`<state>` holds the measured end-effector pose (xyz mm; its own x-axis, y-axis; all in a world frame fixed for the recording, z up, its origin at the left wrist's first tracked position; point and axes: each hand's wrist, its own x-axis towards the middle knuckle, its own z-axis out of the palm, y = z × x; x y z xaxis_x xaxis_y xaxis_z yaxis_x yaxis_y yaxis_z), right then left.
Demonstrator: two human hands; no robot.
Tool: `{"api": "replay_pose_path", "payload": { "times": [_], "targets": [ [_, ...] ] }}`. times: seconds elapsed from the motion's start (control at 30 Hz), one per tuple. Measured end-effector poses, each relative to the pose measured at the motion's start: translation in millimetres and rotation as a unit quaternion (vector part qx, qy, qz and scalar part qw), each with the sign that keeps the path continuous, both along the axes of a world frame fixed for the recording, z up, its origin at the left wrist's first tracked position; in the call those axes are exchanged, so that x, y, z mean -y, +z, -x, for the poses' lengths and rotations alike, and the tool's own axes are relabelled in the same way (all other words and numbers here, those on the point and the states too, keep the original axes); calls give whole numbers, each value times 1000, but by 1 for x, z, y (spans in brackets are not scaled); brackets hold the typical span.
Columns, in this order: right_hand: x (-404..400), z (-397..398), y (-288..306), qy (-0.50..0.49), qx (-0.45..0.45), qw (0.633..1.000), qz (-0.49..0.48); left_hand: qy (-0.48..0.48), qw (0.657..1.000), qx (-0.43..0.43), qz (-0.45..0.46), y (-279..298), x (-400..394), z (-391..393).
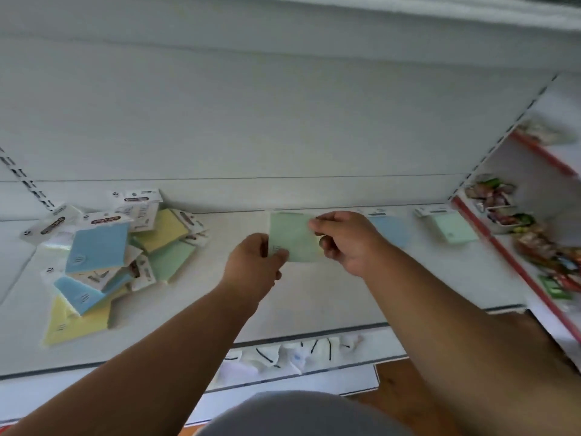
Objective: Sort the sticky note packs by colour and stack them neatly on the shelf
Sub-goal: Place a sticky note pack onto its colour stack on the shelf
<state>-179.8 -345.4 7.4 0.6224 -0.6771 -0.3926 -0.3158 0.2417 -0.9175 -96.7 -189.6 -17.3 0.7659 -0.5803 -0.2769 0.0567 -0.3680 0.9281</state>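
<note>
- the left hand (256, 262) pinches the lower left corner of a pale green sticky note pack (294, 237), thumb and fingers curled tight onto its edge.
- the right hand (344, 242) grips the same pack at its right edge, fingers curled over the top, thumb tucked under.
- the pack is a flat, smooth square held between both hands near the back of the white shelf (330, 297); whether it touches the shelf cannot be told.
- just right of the right hand lies a light blue pack (391, 232) with a white header card, partly hidden by the wrist.
- further right, apart from it, a second pale green pack (452, 226) lies flat with its white card towards the back wall.
- on the left of the shelf sits a loose heap of packs (107, 259), blue, yellow and green squares overlapping at odd angles, their glossy white cards tilted every way.
- the shelf is matt white metal with a grey front strip; torn white paper labels (295, 354) with black marks hang there.
- to the right, blurred colourful packets (503, 206) sit on red-edged shelves.
</note>
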Motion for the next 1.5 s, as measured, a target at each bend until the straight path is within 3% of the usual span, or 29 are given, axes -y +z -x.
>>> {"api": "replay_pose_path", "payload": {
  "times": [0.1,0.27,0.47,0.63,0.77,0.9,0.97,1.2,1.5],
  "targets": [
    [42,37,4,-36,-36,999,20,-68,998,18,-5,5,44,34],
    [120,107,5,-61,-65,996,-18,-98,995,-5,11,3,129,92],
    [222,160,12,-62,-68,986,138,-95,994,50,-32,4,233,155],
    [281,172,5,-5,-161,949,271,-70,976,165,-126,6,292,178],
    [302,168,-8,48,-235,923,302,-68,946,233,-215,3,310,186],
    [299,167,-12,127,-326,850,393,-83,925,263,-260,-3,316,189],
    [298,170,-14,108,-319,841,424,-82,923,272,-259,-3,317,190],
    [259,160,-5,99,-201,849,478,-35,947,261,-183,-1,282,191],
    [126,70,-2,190,-79,871,446,47,948,248,-193,-6,123,129]
  ]
}}
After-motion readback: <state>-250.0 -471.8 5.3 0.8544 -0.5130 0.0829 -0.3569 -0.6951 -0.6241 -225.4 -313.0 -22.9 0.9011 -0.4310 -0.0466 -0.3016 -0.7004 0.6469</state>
